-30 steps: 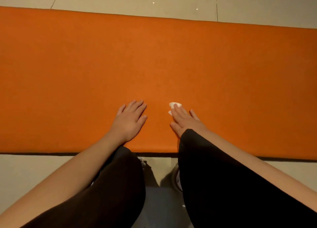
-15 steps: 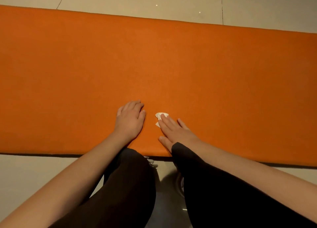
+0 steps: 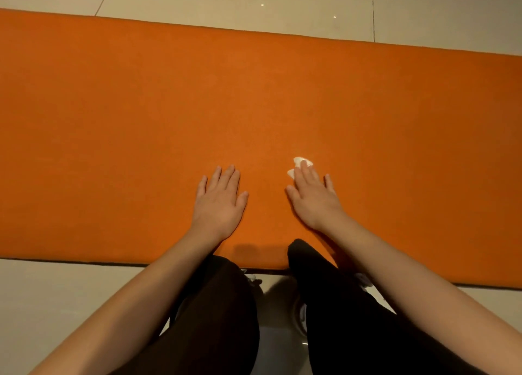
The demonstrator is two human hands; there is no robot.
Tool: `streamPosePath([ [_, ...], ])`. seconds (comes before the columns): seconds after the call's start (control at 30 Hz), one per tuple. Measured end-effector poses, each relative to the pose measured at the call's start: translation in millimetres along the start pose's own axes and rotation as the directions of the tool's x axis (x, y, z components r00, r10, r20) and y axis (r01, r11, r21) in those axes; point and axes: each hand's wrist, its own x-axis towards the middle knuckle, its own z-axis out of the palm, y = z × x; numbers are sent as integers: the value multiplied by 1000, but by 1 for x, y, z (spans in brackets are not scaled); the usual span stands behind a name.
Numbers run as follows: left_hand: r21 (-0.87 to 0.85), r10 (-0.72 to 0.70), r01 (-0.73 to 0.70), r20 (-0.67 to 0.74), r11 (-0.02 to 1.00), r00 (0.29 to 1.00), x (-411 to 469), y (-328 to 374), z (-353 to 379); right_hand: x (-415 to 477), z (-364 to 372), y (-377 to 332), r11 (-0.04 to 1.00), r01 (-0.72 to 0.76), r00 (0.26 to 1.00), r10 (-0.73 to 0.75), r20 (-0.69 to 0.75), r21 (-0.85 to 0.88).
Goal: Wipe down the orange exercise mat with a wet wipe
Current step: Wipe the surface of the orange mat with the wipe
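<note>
The orange exercise mat (image 3: 141, 114) lies flat across the whole view on a tiled floor. My left hand (image 3: 219, 201) rests palm down on the mat near its front edge, fingers straight. My right hand (image 3: 313, 195) lies a little to the right, also flat, its straight fingers pressing a small white wet wipe (image 3: 300, 161) onto the mat. Only the wipe's far end and left corner show past my fingertips; the remainder is hidden under the hand.
Beige floor tiles (image 3: 254, 4) run beyond the mat's far edge and along its near edge (image 3: 56, 290). My knees in dark trousers (image 3: 220, 318) sit just in front of the mat's near edge, between my forearms.
My right hand slid the wipe toward my left hand and the near edge, then pushed it away again, farther out and to the right. My left hand stayed put, its fingers now straighter.
</note>
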Motion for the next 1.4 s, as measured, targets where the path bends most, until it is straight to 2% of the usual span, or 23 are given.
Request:
streamPosePath([
  [0.07,-3,-1,1,-1,1000,1000,1,1,-1,2,4,-4,1000,4,1000,-4,-20,20],
  [0.17,11,-10,10,9,1000,1000,1,3,-1,-15,14,-14,970,243,970,-243,18,20],
  [0.23,11,-15,15,18,1000,1000,5,3,-3,-11,9,-4,954,299,954,-298,27,-24],
  [0.3,-21,-2,2,13,1000,1000,14,4,-7,7,-1,9,982,174,984,-176,-12,-68],
  [0.37,-41,23,-21,39,999,999,27,8,-10,22,-8,17,999,-38,997,36,-61,-34],
  [0.4,-36,33,-31,60,999,998,32,9,-11,24,-8,15,997,-78,995,77,-68,-6],
  [0.43,-23,40,-38,76,999,996,35,10,-10,22,-6,10,999,-47,997,47,-63,5],
  [0.53,15,52,-53,69,998,996,34,10,-3,4,2,-1,962,271,962,-271,-20,16],
  [0.6,11,50,-51,52,999,997,32,9,-2,8,-2,10,934,355,934,-356,-8,-43],
  [0.67,12,52,-52,52,999,997,32,9,-2,26,-9,22,966,235,970,-241,-44,-109],
  [0.73,17,56,-57,52,998,997,33,10,-2,40,-13,27,998,-18,995,12,-101,-62],
  [0.77,16,57,-57,49,998,997,33,10,-2,44,-13,25,995,-101,988,98,-116,-17],
  [0.8,14,55,-56,46,998,997,32,10,-2,44,-10,19,993,-115,986,115,-119,4],
  [0.83,10,55,-56,45,998,997,32,10,-3,40,-6,13,998,-60,992,60,-112,4],
  [0.93,-5,58,-58,40,998,997,32,10,-2,24,-2,9,960,279,959,-279,-48,-16],
  [1.0,-15,59,-58,37,998,998,32,10,-2,31,-8,22,943,324,944,-328,-45,-70],
  [1.07,-17,54,-53,42,998,998,34,10,-3,44,-14,34,983,156,982,-165,-91,-95],
  [1.13,-24,46,-45,41,999,998,35,11,-4,53,-16,36,997,-73,988,70,-136,-13],
  [1.17,-34,47,-46,34,998,998,37,12,-4,54,-14,31,993,-115,983,118,-141,28],
  [1.2,-46,58,-57,28,997,998,41,11,-5,53,-11,24,995,-95,985,99,-139,38],
  [1.27,-57,102,-101,21,993,995,52,11,-6,44,-5,13,994,106,989,-105,-107,1],
  [1.33,-51,130,-129,15,990,991,71,13,-10,41,-6,17,953,297,953,-300,-52,-61],
  [1.4,-37,114,-113,26,993,993,86,14,-13,51,-12,33,930,340,936,-350,-52,-139],
])
